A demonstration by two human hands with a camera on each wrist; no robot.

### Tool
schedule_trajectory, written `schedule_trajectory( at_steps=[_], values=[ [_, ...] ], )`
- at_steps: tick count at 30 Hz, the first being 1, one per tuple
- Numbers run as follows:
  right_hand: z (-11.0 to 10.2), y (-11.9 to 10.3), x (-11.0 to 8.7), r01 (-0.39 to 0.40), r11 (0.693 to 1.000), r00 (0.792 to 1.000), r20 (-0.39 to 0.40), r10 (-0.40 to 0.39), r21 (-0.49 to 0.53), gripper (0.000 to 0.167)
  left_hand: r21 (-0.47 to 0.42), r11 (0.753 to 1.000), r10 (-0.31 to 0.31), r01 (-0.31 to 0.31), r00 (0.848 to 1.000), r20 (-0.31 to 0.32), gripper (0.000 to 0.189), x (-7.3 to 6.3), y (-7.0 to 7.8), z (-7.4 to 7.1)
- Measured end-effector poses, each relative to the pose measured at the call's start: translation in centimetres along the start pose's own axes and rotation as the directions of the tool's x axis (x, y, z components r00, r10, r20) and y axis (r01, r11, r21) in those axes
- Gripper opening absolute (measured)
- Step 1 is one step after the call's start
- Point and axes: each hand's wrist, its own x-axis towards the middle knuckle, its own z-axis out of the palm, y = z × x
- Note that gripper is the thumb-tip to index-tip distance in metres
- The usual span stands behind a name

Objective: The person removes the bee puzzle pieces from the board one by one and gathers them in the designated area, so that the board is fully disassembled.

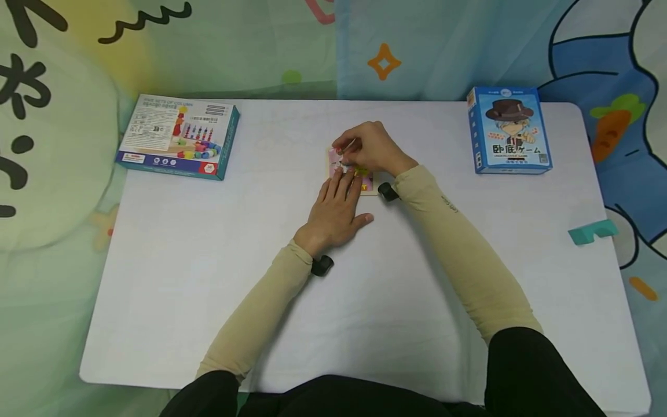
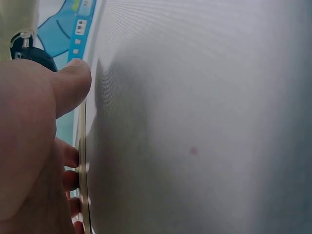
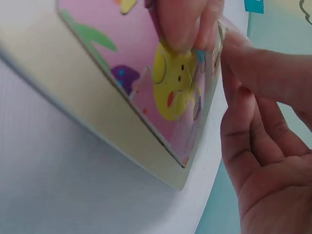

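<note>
A small jigsaw puzzle (image 1: 367,180) in a pale tray lies on the white table, partly hidden under both hands. Its picture, pink with a yellow character (image 3: 168,87), shows closer in the right wrist view. My left hand (image 1: 333,214) rests on the puzzle's near part with fingers stretched out, the thumb apart to the side. At the far edge, my right hand (image 1: 372,147) pinches a puzzle piece (image 3: 228,28) between thumb and finger, and most of that piece is hidden. In the left wrist view, the left hand's thumb (image 2: 73,85) sticks out above the table.
On the white table (image 1: 208,278), a toy box (image 1: 177,139) lies at the far left. A blue box (image 1: 510,130) with a hatted cartoon figure lies at the far right. A teal notched piece (image 1: 593,231) sits at the right edge. Printed curtains hang behind.
</note>
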Motion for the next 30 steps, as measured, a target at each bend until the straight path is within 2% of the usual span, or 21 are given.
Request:
schedule_trajectory(
  at_steps=[12,30],
  values=[
    [-1.1,2.0,-1.1,0.003,1.000,0.993,-0.119,-0.004,-0.010,0.033,-0.004,1.000,-0.003,0.003,1.000,-0.015,0.089,0.1,0.1,0.1],
    [-4.0,6.4,-5.3,-0.109,0.994,0.965,-0.240,0.106,0.000,0.034,-0.017,1.000,0.004,-0.005,0.999,-0.038,0.090,0.0,-0.2,-0.2]
  ],
)
